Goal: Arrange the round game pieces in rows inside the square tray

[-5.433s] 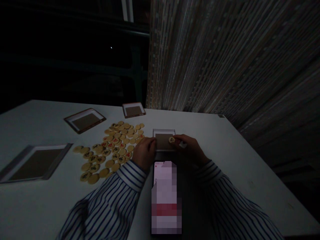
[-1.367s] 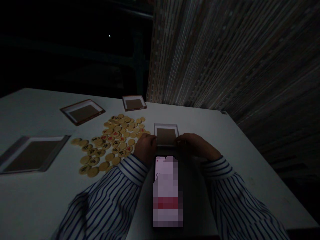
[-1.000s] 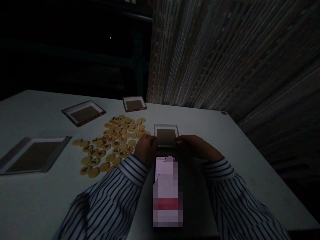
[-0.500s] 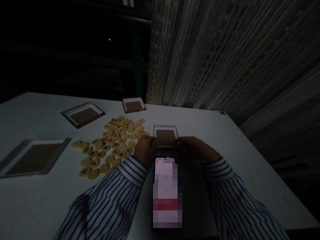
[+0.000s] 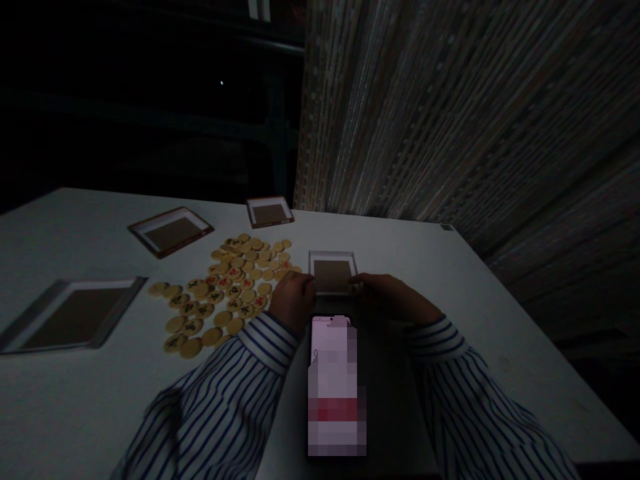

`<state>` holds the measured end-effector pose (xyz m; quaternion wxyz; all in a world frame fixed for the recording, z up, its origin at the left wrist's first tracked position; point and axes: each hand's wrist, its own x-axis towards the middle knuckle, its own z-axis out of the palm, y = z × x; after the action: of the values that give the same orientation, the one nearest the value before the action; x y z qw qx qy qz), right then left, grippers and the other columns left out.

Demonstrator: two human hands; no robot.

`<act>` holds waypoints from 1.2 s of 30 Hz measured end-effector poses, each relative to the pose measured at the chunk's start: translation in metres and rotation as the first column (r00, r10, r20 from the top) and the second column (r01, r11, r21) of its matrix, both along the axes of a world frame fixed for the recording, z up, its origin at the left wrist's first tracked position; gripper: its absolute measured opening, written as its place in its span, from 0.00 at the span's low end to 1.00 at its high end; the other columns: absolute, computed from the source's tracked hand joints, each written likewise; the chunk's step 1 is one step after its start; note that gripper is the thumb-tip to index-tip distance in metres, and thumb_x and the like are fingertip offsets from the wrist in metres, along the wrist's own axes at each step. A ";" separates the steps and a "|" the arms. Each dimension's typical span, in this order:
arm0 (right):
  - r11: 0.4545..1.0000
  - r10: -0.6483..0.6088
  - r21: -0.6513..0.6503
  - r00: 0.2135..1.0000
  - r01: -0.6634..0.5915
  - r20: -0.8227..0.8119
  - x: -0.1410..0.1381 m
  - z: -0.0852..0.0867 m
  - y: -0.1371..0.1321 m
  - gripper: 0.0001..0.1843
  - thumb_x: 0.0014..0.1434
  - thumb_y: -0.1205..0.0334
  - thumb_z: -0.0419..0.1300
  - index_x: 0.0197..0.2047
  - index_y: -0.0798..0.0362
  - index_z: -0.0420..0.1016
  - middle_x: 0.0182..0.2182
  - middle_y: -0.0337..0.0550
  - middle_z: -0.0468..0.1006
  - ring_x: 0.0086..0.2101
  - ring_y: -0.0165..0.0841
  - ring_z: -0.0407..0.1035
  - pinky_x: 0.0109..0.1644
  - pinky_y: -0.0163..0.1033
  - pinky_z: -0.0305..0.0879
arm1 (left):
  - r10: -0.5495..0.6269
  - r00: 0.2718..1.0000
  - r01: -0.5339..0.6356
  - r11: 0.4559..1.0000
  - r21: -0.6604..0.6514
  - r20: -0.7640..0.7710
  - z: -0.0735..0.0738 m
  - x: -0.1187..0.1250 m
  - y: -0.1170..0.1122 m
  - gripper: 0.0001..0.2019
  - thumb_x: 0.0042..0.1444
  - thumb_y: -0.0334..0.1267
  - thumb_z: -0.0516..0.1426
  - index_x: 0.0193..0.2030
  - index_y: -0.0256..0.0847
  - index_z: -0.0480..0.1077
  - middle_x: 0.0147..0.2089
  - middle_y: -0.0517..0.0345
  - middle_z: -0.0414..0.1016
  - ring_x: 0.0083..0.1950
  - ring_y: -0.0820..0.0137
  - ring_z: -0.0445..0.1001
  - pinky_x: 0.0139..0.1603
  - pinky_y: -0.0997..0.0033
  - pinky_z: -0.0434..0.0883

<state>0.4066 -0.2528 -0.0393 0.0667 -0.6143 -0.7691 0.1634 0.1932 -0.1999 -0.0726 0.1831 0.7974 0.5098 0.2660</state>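
Observation:
A small shallow box [image 5: 333, 275] with pale walls and a brown bottom lies in front of me on the white table. My left hand [image 5: 293, 300] is closed on its left near corner, fingers curled. At the right near corner, my right hand [image 5: 385, 293] pinches the rim between thumb and fingers. Just below the box lies a lit phone [image 5: 334, 387], its screen partly blurred out. To the left of my left hand, many round wooden xiangqi pieces [image 5: 220, 293] are spread in a loose heap, some showing red or black characters.
Two open shallow boxes, a brown-edged one [image 5: 171, 231] and a smaller one [image 5: 270, 212], sit beyond the pieces. A larger grey-edged tray [image 5: 75, 315] lies at the left. A string curtain [image 5: 400, 120] hangs behind the white table [image 5: 410, 240]. The room is dim.
Both hands keep their hold on the small box, which stays in place. The view has shifted very slightly; nothing else has visibly moved.

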 end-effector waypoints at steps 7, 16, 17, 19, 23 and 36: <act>0.993 -0.042 0.110 0.999 0.045 -0.023 0.003 -0.003 0.003 0.19 0.54 0.61 0.55 0.51 0.51 0.67 0.29 0.41 0.76 0.27 0.29 0.67 0.29 0.33 0.57 | 0.036 0.998 -0.037 0.999 0.029 0.042 0.006 -0.002 -0.003 0.13 0.54 0.31 0.50 0.40 0.34 0.74 0.39 0.48 0.75 0.42 0.66 0.73 0.47 0.67 0.68; 0.828 -0.231 0.492 0.963 0.268 -0.137 -0.010 -0.007 0.004 0.14 0.57 0.58 0.49 0.36 0.55 0.73 0.16 0.37 0.71 0.18 0.28 0.63 0.25 0.32 0.51 | 0.113 0.934 -0.142 0.988 0.060 0.339 0.023 -0.024 0.005 0.13 0.53 0.39 0.52 0.40 0.35 0.73 0.40 0.50 0.76 0.38 0.66 0.74 0.42 0.66 0.70; 0.817 -0.226 0.515 0.966 0.259 -0.126 -0.011 -0.008 0.003 0.14 0.58 0.58 0.49 0.36 0.55 0.73 0.16 0.38 0.71 0.18 0.28 0.63 0.25 0.32 0.51 | 0.127 0.919 -0.153 0.987 0.041 0.373 0.027 -0.029 0.005 0.13 0.53 0.40 0.53 0.40 0.36 0.73 0.40 0.50 0.76 0.37 0.67 0.74 0.41 0.67 0.71; 0.794 -0.216 0.559 0.970 0.239 -0.108 -0.013 -0.009 0.002 0.14 0.58 0.58 0.49 0.36 0.55 0.73 0.17 0.38 0.72 0.19 0.29 0.65 0.26 0.33 0.52 | 0.165 0.882 -0.190 0.982 0.013 0.442 0.039 -0.040 0.004 0.14 0.52 0.43 0.54 0.40 0.36 0.73 0.38 0.51 0.77 0.34 0.69 0.74 0.37 0.69 0.71; 0.744 -0.225 0.629 0.971 0.227 -0.085 -0.012 -0.009 0.000 0.15 0.58 0.58 0.48 0.36 0.54 0.74 0.18 0.39 0.73 0.20 0.30 0.66 0.27 0.33 0.54 | 0.196 0.839 -0.231 0.973 0.007 0.508 0.063 -0.068 0.001 0.15 0.50 0.45 0.56 0.40 0.38 0.74 0.33 0.56 0.77 0.29 0.71 0.73 0.30 0.73 0.70; 0.720 -0.211 0.651 0.970 0.239 -0.123 -0.015 -0.009 -0.002 0.15 0.58 0.58 0.49 0.36 0.56 0.74 0.17 0.39 0.71 0.20 0.29 0.65 0.27 0.32 0.55 | 0.286 0.839 -0.408 0.894 0.186 0.463 0.037 -0.124 -0.014 0.13 0.51 0.44 0.56 0.39 0.39 0.74 0.31 0.58 0.76 0.30 0.73 0.73 0.33 0.74 0.70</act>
<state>0.3916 -0.2549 -0.0486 0.3142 -0.6360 -0.6951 -0.1163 0.0691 -0.2143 -0.0358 0.1241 0.6310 0.5525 0.5303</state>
